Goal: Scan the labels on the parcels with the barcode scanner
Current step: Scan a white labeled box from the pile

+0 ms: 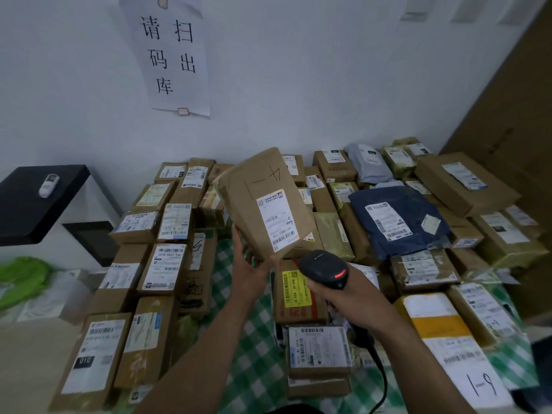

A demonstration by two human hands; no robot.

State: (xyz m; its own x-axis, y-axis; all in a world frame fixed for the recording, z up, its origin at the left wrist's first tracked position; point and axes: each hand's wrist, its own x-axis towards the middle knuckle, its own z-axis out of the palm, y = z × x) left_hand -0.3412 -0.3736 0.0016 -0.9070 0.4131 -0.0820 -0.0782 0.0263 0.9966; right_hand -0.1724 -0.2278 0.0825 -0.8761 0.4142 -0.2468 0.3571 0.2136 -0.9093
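Here, at centre, the left hand (249, 264) grips the lower edge of a brown cardboard parcel (263, 201), fingers curled behind it and thumb on the front. The parcel is held tilted in the air above the table, and its white label (277, 222) faces the camera, with a handwritten mark above it. The right hand (349, 297) is clamped round the handle of a black scanner (324, 268), whose head sits just below the parcel's lower corner with a red light showing on it. A black cable (379, 372) runs down from the handle. Other parcels (167, 267), mostly brown boxes with white labels, lie packed side by side on a green-and-white checked cloth (257, 363). A dark blue bag (397, 219) rests on boxes to the right. A paper sign (173, 55) with large black characters hangs on the wall. A black shelf (38, 201) at left carries a small white device (47, 185).
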